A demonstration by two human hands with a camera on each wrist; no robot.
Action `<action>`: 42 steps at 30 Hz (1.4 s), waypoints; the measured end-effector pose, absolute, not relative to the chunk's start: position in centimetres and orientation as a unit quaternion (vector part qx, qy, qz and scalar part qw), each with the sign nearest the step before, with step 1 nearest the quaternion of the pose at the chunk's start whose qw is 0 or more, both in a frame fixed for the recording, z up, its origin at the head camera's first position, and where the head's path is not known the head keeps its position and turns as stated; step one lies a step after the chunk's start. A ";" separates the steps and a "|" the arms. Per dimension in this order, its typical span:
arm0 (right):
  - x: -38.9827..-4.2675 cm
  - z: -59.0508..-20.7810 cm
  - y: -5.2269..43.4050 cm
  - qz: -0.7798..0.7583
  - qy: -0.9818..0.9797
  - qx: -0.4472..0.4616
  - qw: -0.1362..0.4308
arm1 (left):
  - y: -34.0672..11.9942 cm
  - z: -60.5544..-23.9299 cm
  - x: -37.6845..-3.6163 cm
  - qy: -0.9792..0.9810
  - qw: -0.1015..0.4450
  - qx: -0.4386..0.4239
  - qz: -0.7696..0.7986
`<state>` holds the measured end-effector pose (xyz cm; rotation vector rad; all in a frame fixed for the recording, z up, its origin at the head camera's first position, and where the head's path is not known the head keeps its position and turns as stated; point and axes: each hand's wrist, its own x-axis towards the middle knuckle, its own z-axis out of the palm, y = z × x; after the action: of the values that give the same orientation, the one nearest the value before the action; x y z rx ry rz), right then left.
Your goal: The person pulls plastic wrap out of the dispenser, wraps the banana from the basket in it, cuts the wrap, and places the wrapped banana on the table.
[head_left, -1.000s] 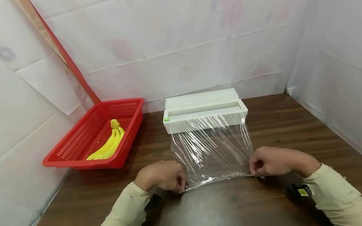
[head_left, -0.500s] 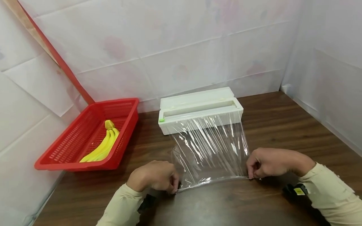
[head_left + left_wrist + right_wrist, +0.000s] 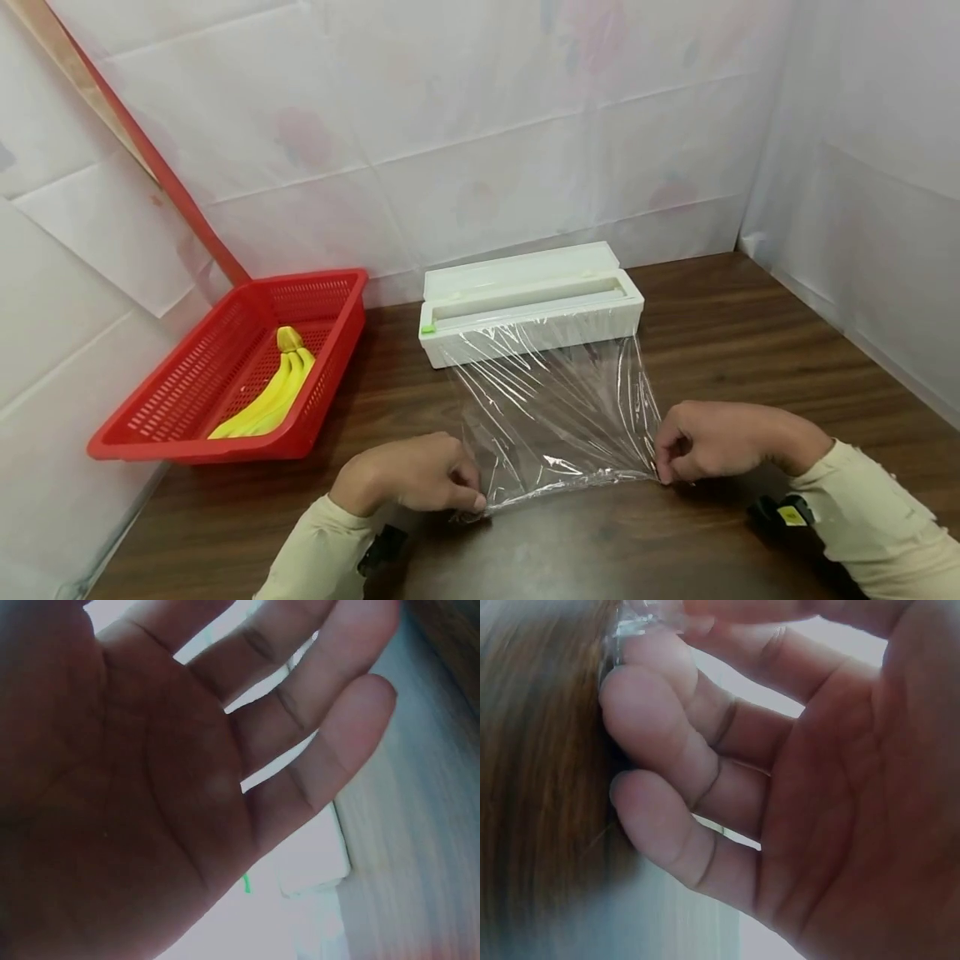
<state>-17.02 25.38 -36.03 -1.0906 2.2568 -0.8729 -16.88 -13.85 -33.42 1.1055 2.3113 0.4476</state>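
Observation:
A sheet of clear plastic wrap stretches from a white wrap dispenser box toward me, its front edge bunched and low over the table. At the front left corner, my left hand holds the film between thumb and forefinger. My right hand pinches the opposite corner. In the right wrist view, a shiny bit of the film shows by the curled fingers. The left wrist view has the palm and several fairly extended fingers; thumb and pinch point are out of sight there.
A red plastic basket stands at the left with a bunch of bananas inside. The dispenser's lid is raised at the back, near the sheeted wall. Dark wood table lies beneath everything.
The film's front edge has gone slacker and more crumpled, and its left corner now sticks out below the left hand. Both hands stay near the same spots; the view has shifted slightly.

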 end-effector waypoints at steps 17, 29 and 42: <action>-16.9 -36.5 23.9 -0.275 0.883 -0.321 0.206 | -11.6 -35.4 -17.2 0.884 -0.006 0.450 0.124; -16.9 -36.3 23.8 -0.298 0.877 -0.295 0.236 | -12.1 -35.8 -16.5 0.902 0.092 0.413 0.086; -16.8 -36.4 24.0 -0.272 0.893 -0.280 0.222 | -12.3 -35.6 -16.6 0.904 0.119 0.404 0.074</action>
<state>-16.82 23.96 -36.43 -0.7732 2.4680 -0.7526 -16.65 -12.30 -35.62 1.1808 2.6441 0.2177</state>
